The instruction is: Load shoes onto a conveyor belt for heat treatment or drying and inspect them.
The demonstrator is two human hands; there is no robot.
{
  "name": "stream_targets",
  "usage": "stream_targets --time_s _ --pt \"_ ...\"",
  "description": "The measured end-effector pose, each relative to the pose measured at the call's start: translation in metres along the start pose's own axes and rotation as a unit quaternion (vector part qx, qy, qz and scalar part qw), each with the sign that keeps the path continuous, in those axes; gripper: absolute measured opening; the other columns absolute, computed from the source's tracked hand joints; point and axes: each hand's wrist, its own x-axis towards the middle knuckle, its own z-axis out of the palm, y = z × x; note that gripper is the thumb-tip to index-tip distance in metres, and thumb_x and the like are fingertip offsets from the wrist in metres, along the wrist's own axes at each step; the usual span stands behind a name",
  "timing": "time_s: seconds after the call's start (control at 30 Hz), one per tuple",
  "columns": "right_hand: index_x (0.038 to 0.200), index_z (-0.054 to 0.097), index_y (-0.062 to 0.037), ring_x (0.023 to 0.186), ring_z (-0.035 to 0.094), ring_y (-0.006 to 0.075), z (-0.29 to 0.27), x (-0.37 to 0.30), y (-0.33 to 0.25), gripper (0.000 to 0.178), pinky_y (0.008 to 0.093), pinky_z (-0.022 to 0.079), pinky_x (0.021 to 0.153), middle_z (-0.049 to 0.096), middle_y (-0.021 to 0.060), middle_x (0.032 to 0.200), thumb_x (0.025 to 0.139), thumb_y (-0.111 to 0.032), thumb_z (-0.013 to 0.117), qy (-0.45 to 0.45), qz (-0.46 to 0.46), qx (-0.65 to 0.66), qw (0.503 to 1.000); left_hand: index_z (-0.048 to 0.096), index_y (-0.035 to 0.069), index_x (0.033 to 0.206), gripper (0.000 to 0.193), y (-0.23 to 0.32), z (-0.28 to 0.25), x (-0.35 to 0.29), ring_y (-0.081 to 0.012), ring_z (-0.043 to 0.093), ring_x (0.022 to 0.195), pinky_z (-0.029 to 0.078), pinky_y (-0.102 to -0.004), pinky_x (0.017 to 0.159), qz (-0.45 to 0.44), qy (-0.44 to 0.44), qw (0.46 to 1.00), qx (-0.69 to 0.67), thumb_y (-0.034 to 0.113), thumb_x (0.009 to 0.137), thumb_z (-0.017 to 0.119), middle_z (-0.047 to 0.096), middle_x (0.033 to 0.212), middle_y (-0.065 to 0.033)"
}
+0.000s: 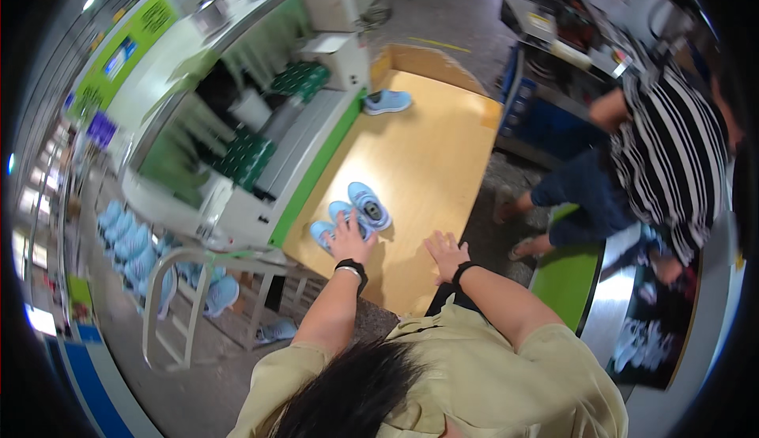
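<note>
My left hand (pixel 349 241) lies over a small group of light blue sneakers on the wooden tabletop (pixel 419 169), its fingers spread. It touches or hovers just above the nearer ones, and partly hides the middle sneaker (pixel 338 208) and the left sneaker (pixel 319 231). The right sneaker (pixel 368 204) of the group shows its dark inside opening. My right hand (pixel 447 255) rests near the table's right edge with its fingers apart, holding nothing. Farther off, another light blue sneaker (pixel 388 102) stands by the machine.
A white machine (pixel 336 50) with hanging strips and a green-edged conveyor adjoins the table's left side. More blue sneakers (pixel 134 240) fill a rack with a metal rail (pixel 150 311) at lower left. To the right, a person in a striped top (pixel 668 145) works beside a green-edged bench (pixel 565 280).
</note>
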Motion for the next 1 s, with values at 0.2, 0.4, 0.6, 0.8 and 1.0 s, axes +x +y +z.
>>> stream_targets --time_s 0.2,0.4,0.6,0.8,1.0 --pt "0.146 0.037 -0.0171 0.134 0.037 0.0406 -0.01 0.022 -0.024 0.097 0.0623 0.036 0.1 0.034 0.0192 0.149 0.066 -0.05 0.082 -0.002 -0.037 -0.07 0.997 0.042 0.02 0.144 0.079 -0.012 -0.003 -0.016 -0.0297 0.056 0.112 0.027 -0.0577 0.106 -0.036 0.021 0.999 -0.015 0.052 0.077 0.069 0.039 0.147 -0.0141" --pt "0.144 0.039 -0.0115 0.13 0.043 0.0418 -0.056 0.124 -0.001 0.079 0.0552 0.039 0.104 0.037 0.0285 0.144 0.081 -0.048 0.071 -0.046 -0.006 0.186 0.981 0.045 0.021 0.142 0.075 -0.001 -0.008 -0.01 -0.0303 0.055 0.11 0.028 -0.058 0.106 -0.031 0.03 0.998 -0.055 0.048 0.077 0.071 0.04 0.146 -0.0141" --pt "0.146 0.036 -0.0035 0.129 0.046 0.0416 -0.17 0.255 0.01 0.081 0.0413 0.044 0.104 0.041 0.027 0.144 0.084 -0.042 0.07 0.171 -0.065 0.291 0.939 0.049 0.022 0.139 0.071 -0.01 -0.008 -0.016 -0.0291 0.053 0.121 0.026 -0.0607 0.108 -0.053 0.023 0.994 -0.095 0.045 0.076 0.072 0.039 0.148 -0.0132" --pt "0.152 0.029 -0.0111 0.137 0.032 0.0483 -0.241 0.44 0.122 0.085 0.0669 0.026 0.108 0.03 0.0212 0.155 0.089 -0.061 0.053 0.228 0.132 0.372 0.89 0.044 0.024 0.144 0.07 0.0 -0.029 -0.005 -0.0305 0.052 0.12 0.028 -0.0592 0.106 -0.016 -0.039 0.993 -0.107 0.047 0.081 0.065 0.038 0.149 -0.0135" --pt "0.125 0.066 -0.0211 0.144 0.025 0.0359 -0.242 0.489 0.04 0.058 0.0616 0.007 0.115 0.055 0.0141 0.138 0.089 -0.064 0.05 0.19 0.003 0.246 0.951 0.045 0.024 0.143 0.065 0.007 -0.03 -0.021 -0.0303 0.052 0.118 0.03 -0.057 0.106 -0.093 -0.05 0.99 -0.094 0.045 0.084 0.063 0.041 0.148 -0.0125"
